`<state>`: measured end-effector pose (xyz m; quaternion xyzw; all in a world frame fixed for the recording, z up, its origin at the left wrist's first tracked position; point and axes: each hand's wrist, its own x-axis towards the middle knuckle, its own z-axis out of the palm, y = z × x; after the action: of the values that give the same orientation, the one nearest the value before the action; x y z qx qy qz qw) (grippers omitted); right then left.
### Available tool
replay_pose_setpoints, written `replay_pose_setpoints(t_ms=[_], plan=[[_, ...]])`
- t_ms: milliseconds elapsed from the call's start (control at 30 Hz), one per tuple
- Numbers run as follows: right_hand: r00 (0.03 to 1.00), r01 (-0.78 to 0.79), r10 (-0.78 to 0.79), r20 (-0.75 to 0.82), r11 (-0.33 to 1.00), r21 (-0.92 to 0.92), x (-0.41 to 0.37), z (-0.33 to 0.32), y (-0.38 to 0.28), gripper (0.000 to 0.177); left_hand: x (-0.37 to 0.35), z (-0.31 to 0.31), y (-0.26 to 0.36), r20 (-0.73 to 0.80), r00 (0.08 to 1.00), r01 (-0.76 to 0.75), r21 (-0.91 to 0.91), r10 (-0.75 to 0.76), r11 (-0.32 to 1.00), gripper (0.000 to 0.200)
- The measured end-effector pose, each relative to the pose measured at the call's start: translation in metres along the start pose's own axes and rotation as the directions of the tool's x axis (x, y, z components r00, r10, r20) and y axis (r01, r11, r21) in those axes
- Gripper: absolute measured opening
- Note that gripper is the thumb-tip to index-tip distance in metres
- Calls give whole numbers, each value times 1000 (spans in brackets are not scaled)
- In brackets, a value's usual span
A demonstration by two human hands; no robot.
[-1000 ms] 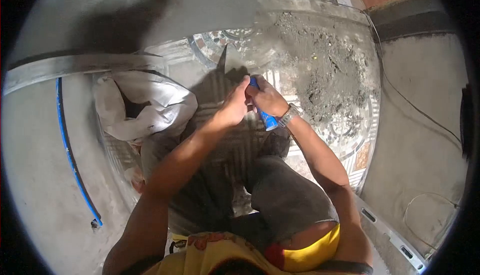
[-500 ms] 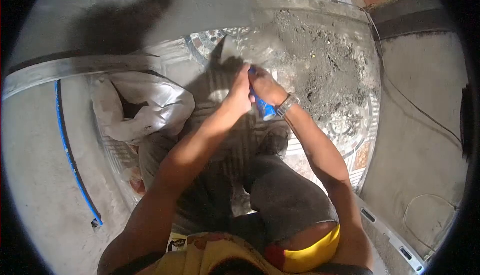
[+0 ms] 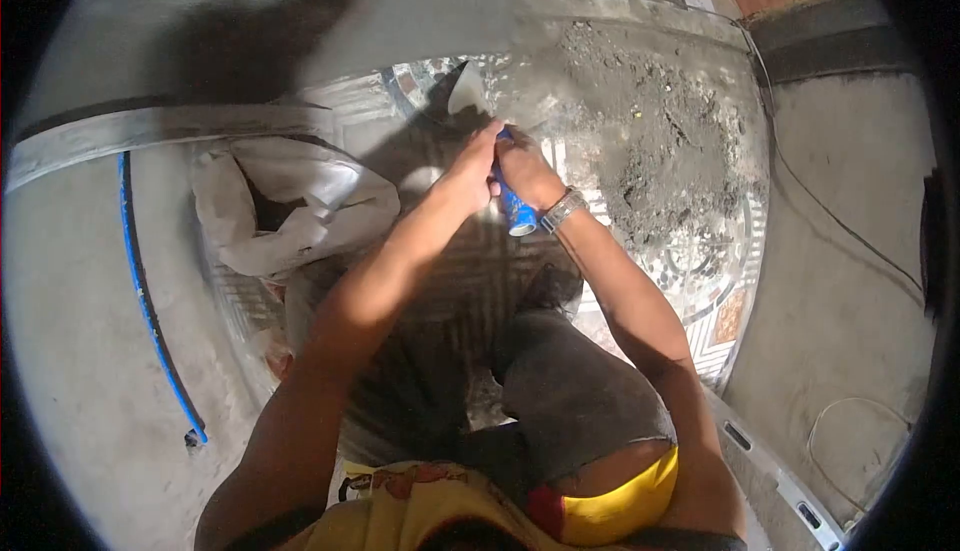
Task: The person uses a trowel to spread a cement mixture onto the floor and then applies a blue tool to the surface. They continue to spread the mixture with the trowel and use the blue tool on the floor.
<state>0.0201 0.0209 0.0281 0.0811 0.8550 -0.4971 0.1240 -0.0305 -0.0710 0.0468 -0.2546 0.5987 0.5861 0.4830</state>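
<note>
Both hands meet on a blue handle (image 3: 519, 213) in the middle of the view. My right hand (image 3: 528, 169) is wrapped round it from the right, below a metal watch on the wrist. My left hand (image 3: 474, 169) is closed against its left side, fingers partly hidden. Beyond the hands a pale, pointed blade (image 3: 467, 91) shows over the patterned floor, apparently on the same tool. Grey loose mortar (image 3: 660, 131) lies on the floor to the right of the hands.
An open white sack (image 3: 340, 206) stands left of my left forearm. A blue tube (image 3: 146, 301) runs along the left wall. A spirit level (image 3: 770, 466) lies at lower right. A thin cable (image 3: 790, 166) hangs on the right. A ledge (image 3: 170, 131) crosses the upper left.
The view has shifted slightly. Both hands still hold the blue handle, and the pale blade beyond them shows more clearly. The handle's near end sits slightly further left.
</note>
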Motion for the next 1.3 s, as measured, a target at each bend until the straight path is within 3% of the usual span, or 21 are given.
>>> replay_pose_setpoints(t_ms=[100,167,233,267,300,367,433,467,533,567,667,733,800,833,933,967,1067,1200,1267,1300], plan=[[996,81,-71,61,980,-179,1,-5,-16,28,-2,1,5,-58,998,-13,-96,7,995,29],[996,3,1,-86,999,44,-8,5,-7,27,-11,4,2,-76,997,-15,-60,10,998,28],[958,-128,239,-157,850,510,-18,-7,-46,26,-13,-2,2,-29,1000,-5,-64,3,998,28],[989,-18,49,-138,976,217,-8,-3,-32,25,-14,-3,4,-5,1000,-3,-67,3,998,28],[991,115,-120,-63,990,-87,6,5,-5,25,-12,-2,6,-85,996,-19,-91,12,996,28],[963,221,-97,253,820,-528,15,-5,3,23,-8,6,9,-88,996,-41,-130,29,991,28],[962,195,-217,-168,972,-134,5,6,15,22,-13,12,7,-106,994,-16,-89,6,996,28],[936,243,-311,-162,909,-339,1,6,14,22,-15,10,9,-96,995,-5,-57,0,998,29],[959,243,-281,-38,882,-403,13,5,9,21,-17,3,14,-82,997,7,6,-6,1000,30],[968,235,-251,21,871,-432,14,4,5,21,-10,0,15,-49,999,-11,-51,9,999,32],[949,243,-284,-139,936,-253,5,-13,1,20,2,11,5,-117,993,-5,-169,-15,986,28],[992,121,-123,4,969,-217,4,-14,-5,20,-7,13,10,-131,991,-2,-108,-12,994,28],[982,154,-185,-34,895,-418,5,-3,-16,22,-18,3,16,-107,994,-16,-50,11,999,28],[991,108,-68,116,914,-392,14,-8,-16,23,-10,0,16,-107,994,-28,-90,18,996,29],[996,51,-42,79,991,-123,10,-11,-5,24,-6,8,10,-139,990,-11,-98,-3,995,29],[996,83,-83,-37,996,-21,4,-8,-7,25,-17,12,13,-151,988,12,-66,-21,998,28],[997,4,-20,-68,974,-227,6,2,-14,24,-14,-5,16,-21,1000,-15,-29,14,999,28],[979,189,-201,-41,961,-201,2,-8,2,25,-5,8,6,-86,996,-23,-125,13,992,28],[996,-69,81,-29,953,294,4,2,6,25,-8,9,5,-138,990,5,-47,-11,999,29],[992,-101,119,-41,947,304,3,8,3,25,-13,6,9,-135,991,13,-26,-17,1000,29]])
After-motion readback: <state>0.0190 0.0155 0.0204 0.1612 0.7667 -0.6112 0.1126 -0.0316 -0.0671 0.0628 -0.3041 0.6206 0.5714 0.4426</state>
